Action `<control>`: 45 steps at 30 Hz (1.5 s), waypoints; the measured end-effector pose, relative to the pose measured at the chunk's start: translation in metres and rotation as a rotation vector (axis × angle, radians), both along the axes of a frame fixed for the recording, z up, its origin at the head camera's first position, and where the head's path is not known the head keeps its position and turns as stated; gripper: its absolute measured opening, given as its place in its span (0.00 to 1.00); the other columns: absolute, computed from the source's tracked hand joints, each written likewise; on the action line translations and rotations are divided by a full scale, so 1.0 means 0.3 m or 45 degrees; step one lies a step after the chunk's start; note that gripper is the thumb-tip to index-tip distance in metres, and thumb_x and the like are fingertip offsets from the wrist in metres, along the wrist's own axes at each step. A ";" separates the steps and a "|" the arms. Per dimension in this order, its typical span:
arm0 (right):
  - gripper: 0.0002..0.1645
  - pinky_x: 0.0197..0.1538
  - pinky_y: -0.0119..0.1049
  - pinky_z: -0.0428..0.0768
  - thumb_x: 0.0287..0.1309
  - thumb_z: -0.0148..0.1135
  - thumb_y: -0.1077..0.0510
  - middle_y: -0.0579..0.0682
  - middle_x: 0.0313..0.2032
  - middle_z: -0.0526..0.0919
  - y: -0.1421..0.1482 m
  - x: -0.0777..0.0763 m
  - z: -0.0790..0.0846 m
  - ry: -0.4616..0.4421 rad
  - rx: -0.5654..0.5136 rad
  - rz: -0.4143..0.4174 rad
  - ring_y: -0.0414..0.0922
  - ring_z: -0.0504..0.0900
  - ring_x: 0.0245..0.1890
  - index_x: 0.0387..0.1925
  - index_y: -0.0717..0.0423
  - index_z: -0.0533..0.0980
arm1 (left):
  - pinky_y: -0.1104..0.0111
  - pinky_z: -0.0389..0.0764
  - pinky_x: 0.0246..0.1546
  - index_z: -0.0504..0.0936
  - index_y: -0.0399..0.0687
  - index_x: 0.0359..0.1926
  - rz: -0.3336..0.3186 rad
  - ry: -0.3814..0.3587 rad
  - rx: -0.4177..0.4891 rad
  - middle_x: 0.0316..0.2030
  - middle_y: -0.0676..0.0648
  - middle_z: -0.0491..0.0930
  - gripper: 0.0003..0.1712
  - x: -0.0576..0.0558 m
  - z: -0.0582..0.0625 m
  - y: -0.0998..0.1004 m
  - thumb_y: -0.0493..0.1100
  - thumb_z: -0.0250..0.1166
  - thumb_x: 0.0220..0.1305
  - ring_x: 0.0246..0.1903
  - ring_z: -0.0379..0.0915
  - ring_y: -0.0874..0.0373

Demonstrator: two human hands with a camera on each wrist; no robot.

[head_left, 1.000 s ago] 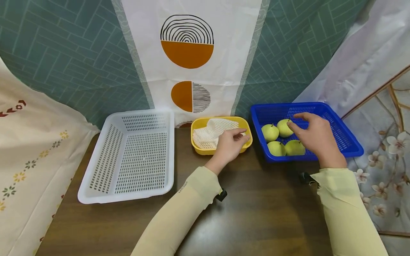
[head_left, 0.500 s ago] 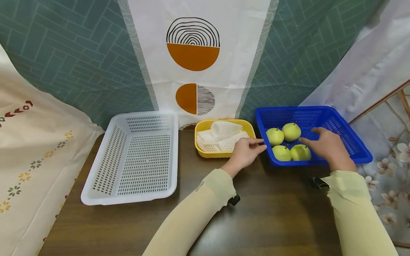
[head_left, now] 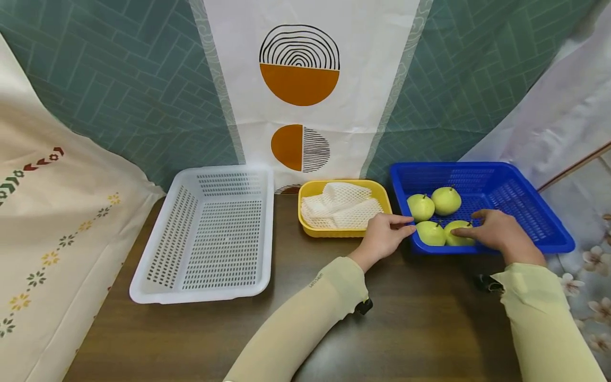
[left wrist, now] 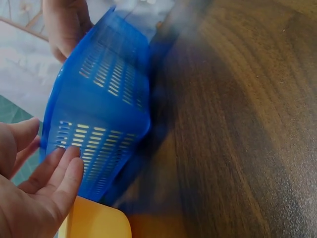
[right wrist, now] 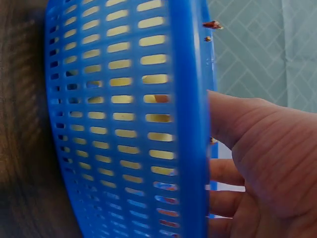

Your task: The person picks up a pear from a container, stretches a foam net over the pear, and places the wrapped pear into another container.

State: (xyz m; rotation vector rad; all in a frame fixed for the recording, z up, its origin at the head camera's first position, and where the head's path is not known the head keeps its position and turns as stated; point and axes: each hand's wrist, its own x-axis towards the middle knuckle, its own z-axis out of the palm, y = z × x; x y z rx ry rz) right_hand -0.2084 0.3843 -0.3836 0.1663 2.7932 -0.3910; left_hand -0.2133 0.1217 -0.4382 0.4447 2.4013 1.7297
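Note:
Several yellow-green pears lie in the left part of a blue slotted basket [head_left: 496,249], in the head view. My right hand [head_left: 501,233] reaches over the near rim, its thumb and fingers round the near right pear [head_left: 459,240]. Through the slots in the right wrist view, my thumb tip shows beside yellow fruit. My left hand [head_left: 385,236] is at the basket's left rim, fingertips touching or nearly touching it. In the left wrist view its loosely bent fingers [left wrist: 69,173] lie before the slotted outer wall, holding nothing.
A yellow tray [head_left: 312,232] with white foam net sleeves [head_left: 343,204] stands left of the blue basket. Further left is a white slotted basket [head_left: 219,239]. All rest on a dark wooden table [head_left: 396,329], with patterned cloths hanging behind and at the sides.
My left hand has moved right, from over the yellow tray to the blue basket's left rim. My right hand has lowered into the basket and taken the near right pear.

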 end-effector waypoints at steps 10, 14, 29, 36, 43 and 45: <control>0.68 0.42 0.60 0.74 0.34 0.60 0.19 0.76 0.53 0.69 0.011 -0.001 -0.036 -0.041 0.010 0.038 0.71 0.70 0.48 0.58 0.74 0.64 | 0.82 0.77 0.32 0.84 0.55 0.48 -0.036 -0.009 0.050 0.44 0.53 0.84 0.17 0.006 -0.008 0.014 0.48 0.68 0.56 0.33 0.76 0.74; 0.67 0.42 0.59 0.74 0.33 0.63 0.21 0.75 0.51 0.71 0.011 0.002 -0.051 -0.043 -0.017 0.039 0.69 0.71 0.47 0.57 0.75 0.65 | 0.82 0.77 0.33 0.84 0.57 0.47 -0.044 -0.020 0.071 0.44 0.54 0.84 0.17 0.010 -0.013 0.012 0.49 0.68 0.56 0.33 0.76 0.75; 0.63 0.41 0.52 0.75 0.33 0.70 0.29 0.71 0.47 0.74 0.001 -0.013 -0.074 -0.038 -0.101 0.045 0.60 0.73 0.41 0.56 0.75 0.65 | 0.82 0.77 0.37 0.84 0.58 0.48 -0.056 -0.027 0.112 0.45 0.57 0.84 0.18 0.005 -0.039 0.009 0.51 0.68 0.55 0.38 0.77 0.75; 0.62 0.36 0.46 0.76 0.31 0.69 0.25 0.67 0.43 0.79 -0.003 -0.012 -0.081 0.017 -0.076 0.067 0.56 0.75 0.37 0.54 0.73 0.68 | 0.81 0.78 0.38 0.84 0.58 0.48 -0.050 -0.038 0.120 0.45 0.59 0.83 0.18 0.003 -0.045 0.003 0.51 0.68 0.55 0.38 0.77 0.75; 0.60 0.33 0.44 0.74 0.31 0.69 0.25 0.66 0.40 0.79 0.004 -0.014 -0.076 0.111 -0.052 0.054 0.56 0.75 0.35 0.51 0.72 0.70 | 0.80 0.78 0.39 0.84 0.58 0.48 -0.054 -0.058 0.139 0.46 0.59 0.83 0.18 -0.002 -0.043 -0.002 0.51 0.68 0.55 0.39 0.77 0.75; 0.60 0.33 0.44 0.74 0.31 0.69 0.25 0.66 0.41 0.79 0.007 -0.013 -0.074 0.143 -0.055 0.039 0.57 0.75 0.36 0.51 0.72 0.70 | 0.80 0.78 0.39 0.84 0.58 0.49 -0.054 -0.063 0.142 0.46 0.59 0.83 0.18 -0.004 -0.041 -0.004 0.50 0.67 0.55 0.39 0.78 0.75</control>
